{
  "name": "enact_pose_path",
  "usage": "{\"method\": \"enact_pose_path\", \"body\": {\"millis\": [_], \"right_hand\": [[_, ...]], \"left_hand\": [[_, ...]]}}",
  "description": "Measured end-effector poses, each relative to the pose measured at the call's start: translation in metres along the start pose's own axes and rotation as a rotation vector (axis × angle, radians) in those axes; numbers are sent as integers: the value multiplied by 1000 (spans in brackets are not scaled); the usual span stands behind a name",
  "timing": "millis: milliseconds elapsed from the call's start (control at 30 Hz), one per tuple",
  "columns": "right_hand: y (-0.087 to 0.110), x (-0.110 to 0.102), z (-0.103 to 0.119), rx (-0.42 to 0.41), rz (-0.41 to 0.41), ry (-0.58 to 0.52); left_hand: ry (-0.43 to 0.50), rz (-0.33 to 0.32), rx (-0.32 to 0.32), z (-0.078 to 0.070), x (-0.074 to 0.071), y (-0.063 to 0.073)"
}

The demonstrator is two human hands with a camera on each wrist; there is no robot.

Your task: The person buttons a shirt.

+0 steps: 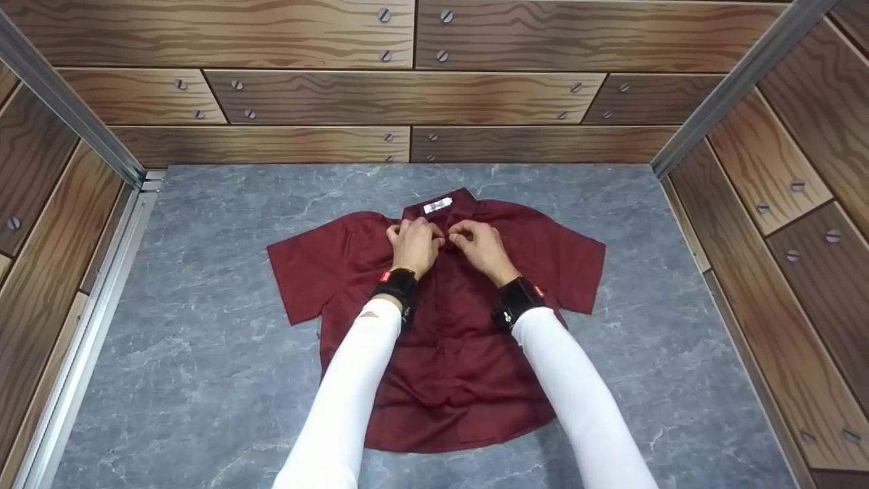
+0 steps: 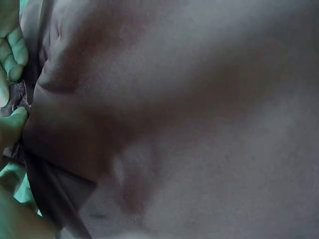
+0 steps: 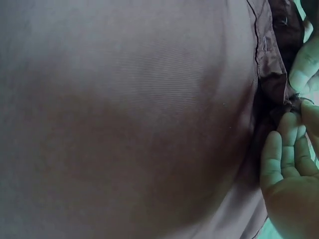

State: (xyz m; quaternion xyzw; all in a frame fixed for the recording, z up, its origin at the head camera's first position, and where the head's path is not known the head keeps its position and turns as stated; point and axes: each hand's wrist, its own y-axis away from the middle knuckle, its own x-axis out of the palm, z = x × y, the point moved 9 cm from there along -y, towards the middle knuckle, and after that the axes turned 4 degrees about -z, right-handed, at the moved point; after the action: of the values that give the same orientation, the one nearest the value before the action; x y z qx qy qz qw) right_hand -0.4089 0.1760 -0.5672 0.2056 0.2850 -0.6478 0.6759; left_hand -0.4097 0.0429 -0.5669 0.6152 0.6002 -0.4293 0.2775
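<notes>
A dark red short-sleeved shirt (image 1: 468,367) lies front up, its collar (image 1: 464,202) toward the back wall and a white label (image 1: 438,204) showing inside it. Just below the collar, my left hand (image 1: 415,246) pinches the left edge of the front opening. My right hand (image 1: 481,250) meets it there, thumb and fingertips pinching the other edge. In the right wrist view, the fingertips of both hands come together at a small dark spot on the placket (image 3: 271,74). Whether a button sits between them I cannot tell.
The shirt is spread on a grey marbled tabletop (image 1: 204,380). Wood-patterned panels (image 1: 407,98) wall it in at the back and both sides, with metal rails (image 1: 75,95) at the corners. Both wrists wear black bands (image 1: 519,302) over white sleeves.
</notes>
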Motion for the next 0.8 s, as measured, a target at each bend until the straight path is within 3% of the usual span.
{"method": "enact_pose_path", "body": {"millis": [267,467,800], "right_hand": [[2,1,9,-73,-2,74],[6,3,21,-207,-15,182],[15,1,18,-223,-75,152]], "left_hand": [[24,8,-16,1,0,-2],[77,8,-63,5,0,-4],[156,37,-115,7,2,-4]]}}
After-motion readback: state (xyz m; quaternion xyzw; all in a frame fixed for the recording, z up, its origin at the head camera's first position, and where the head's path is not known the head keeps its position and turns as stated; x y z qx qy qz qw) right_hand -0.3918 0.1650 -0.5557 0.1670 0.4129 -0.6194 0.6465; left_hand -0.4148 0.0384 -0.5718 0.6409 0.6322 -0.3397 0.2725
